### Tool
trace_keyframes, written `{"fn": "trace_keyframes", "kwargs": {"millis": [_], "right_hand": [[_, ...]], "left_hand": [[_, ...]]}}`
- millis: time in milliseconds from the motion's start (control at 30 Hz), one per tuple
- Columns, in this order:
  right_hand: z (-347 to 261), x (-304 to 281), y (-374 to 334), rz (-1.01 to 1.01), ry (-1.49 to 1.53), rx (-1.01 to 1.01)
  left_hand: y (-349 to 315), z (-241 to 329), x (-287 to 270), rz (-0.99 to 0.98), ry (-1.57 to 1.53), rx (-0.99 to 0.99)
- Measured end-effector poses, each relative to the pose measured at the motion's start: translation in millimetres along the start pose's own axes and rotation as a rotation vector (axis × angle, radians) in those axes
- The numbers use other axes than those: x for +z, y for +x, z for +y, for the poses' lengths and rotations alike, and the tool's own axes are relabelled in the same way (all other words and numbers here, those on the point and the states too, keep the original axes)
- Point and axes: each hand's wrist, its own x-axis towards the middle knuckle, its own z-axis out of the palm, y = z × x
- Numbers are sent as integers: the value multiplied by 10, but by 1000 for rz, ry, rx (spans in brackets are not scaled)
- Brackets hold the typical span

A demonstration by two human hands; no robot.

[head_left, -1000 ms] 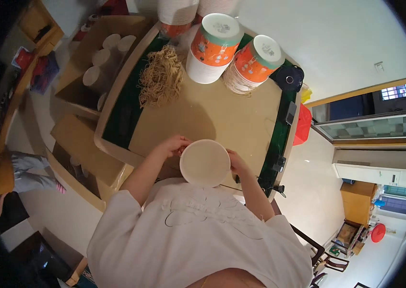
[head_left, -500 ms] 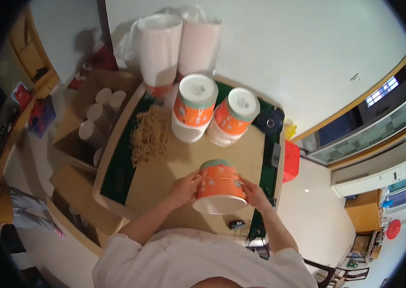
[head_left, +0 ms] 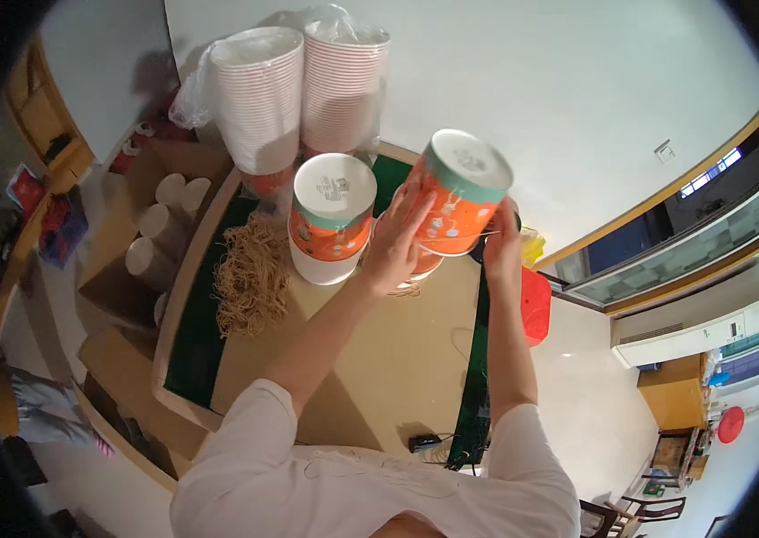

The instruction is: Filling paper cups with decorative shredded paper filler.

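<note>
Between my two hands is an orange paper bucket (head_left: 456, 208), upside down and tilted, with a white base and a green band below it. My left hand (head_left: 395, 238) presses its fingers along the bucket's left side. On the opposite side, my right hand (head_left: 503, 244) grips low near the edge. A thin tan strand crosses the bucket toward my right hand. Partly hidden under it, another orange bucket (head_left: 427, 264) stands on the board. Left of my hands is an upside-down stack of paper buckets (head_left: 333, 215). Beside that lies a tangled heap of thin tan loops (head_left: 252, 280).
Two tall plastic-wrapped stacks of white paper buckets (head_left: 258, 103) stand at the back. To the left, an open cardboard box (head_left: 110, 269) holds several white cups. A small black object (head_left: 424, 443) lies near the table's front edge. A red container (head_left: 535, 307) stands right of the table.
Both hands have carried the orange bucket from the table's near side, away from me and up, to above the right-hand stack. My view has shifted slightly.
</note>
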Motion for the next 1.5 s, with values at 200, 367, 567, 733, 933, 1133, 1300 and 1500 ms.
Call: {"fn": "trace_keyframes", "kwargs": {"millis": [200,367,567,733,933,1133,1300,1500], "right_hand": [[356,-243,-488,-67,-797,-9],[154,-113,-759,-87,-1100,-344],[13,475,-467,-150,-1254,-486],[353,363,-430,-328,-1421,-492],[119,513,-902,-191,-1247,-423],[177,325,-2108,-346,-1136,-66],[15,258,-2690,-503,-1210,-15],[-121,83,-3143,-456,-1129,178]], "left_hand": [[-844,94,-87,-193,109,-376],[-2064,102,-265,-235,194,-552],[-2731,228,-507,-230,288,-700],[-3084,57,-841,-196,295,-873],[-2970,-225,-1451,104,323,-1232],[-2691,-534,-1920,79,745,-1065],[-2681,-685,-2020,-15,855,-1115],[-2625,-206,-2084,-36,642,-1283]]}}
